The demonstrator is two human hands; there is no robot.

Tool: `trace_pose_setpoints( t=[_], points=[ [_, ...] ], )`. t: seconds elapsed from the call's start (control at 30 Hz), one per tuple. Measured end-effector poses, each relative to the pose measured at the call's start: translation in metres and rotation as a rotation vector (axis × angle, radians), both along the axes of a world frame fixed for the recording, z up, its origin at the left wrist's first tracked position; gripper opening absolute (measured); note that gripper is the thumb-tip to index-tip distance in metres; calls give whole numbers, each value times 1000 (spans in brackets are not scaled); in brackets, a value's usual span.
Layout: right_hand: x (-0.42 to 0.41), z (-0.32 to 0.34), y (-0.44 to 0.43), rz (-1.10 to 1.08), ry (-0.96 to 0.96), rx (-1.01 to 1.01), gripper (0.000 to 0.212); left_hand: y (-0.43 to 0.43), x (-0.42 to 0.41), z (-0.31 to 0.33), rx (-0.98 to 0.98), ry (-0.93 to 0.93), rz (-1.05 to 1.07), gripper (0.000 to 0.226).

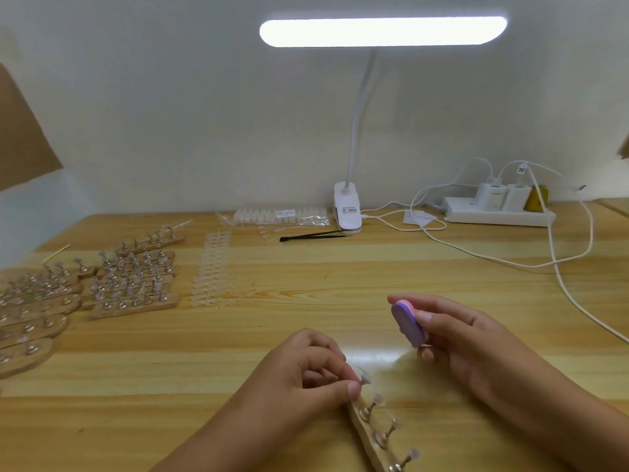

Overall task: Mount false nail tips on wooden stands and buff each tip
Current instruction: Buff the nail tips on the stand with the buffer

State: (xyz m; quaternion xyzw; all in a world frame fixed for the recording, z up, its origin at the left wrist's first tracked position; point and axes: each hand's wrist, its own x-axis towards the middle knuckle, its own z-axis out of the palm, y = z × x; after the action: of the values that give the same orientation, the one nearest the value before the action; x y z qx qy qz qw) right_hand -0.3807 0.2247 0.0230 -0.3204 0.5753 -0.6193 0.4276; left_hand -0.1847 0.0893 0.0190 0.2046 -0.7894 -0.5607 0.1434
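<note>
L hand (306,369): fingers curled; I see thumb + forefinger pinching a clear tip (365,378) on the end peg of the stand (369,434).
R hand (476,345): clamped on the buffer (406,323), thumb across the near edge, fingers behind it.
Buffer: oval block, purple face twd the L hand, pink layer at the top edge; roughly upright.
Hands: apart. Buffer is near the pinched tip, up + right of it in my view, not touching.
Stand: flat on the table (340,274), close to me, running from the L hand to the bottom edge of frame, where it's cut off. More pegs w/ clear tips along it, all leaning right.
Spare stands (129,281): many, packed side by side at far left, pegs up; can't tell which carry tips.
Tip strips (211,270): clear rows just right of the spare stands.
Bag (282,216): clear, holds white tips, at the back by the wall.
Black tool (313,236): thin, lying in front of the bag.
Lamp (383,31): lit bar overhead; its clip base stands just right of the bag.
Power strip (497,214): back right, chargers plugged in.
Cables (493,258): white, looping across the right side.
</note>
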Motion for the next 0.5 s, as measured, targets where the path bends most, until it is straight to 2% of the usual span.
trace_pose_setpoints(
  t=[0.07, 0.13, 0.2, 0.37, 0.5],
  points=[
    [0, 3, -1, 31, -264, -9, 25, 4, -2, -3, -66, 27, -15, 10],
    [0, 5, 0, 108, -491, -28, 30, 8, -4, -7, -132, 63, -39, 8],
    [0, 6, 1, 150, -622, -46, 35, 12, -8, -10, -173, 84, -41, 5],
    [1, 9, 1, 187, -658, -83, 32, 14, -12, -5, 79, 88, 87, 1],
    [-1, 8, 3, 220, -622, -137, 34, 12, -11, -1, 318, 182, 152, 17]
  ],
)
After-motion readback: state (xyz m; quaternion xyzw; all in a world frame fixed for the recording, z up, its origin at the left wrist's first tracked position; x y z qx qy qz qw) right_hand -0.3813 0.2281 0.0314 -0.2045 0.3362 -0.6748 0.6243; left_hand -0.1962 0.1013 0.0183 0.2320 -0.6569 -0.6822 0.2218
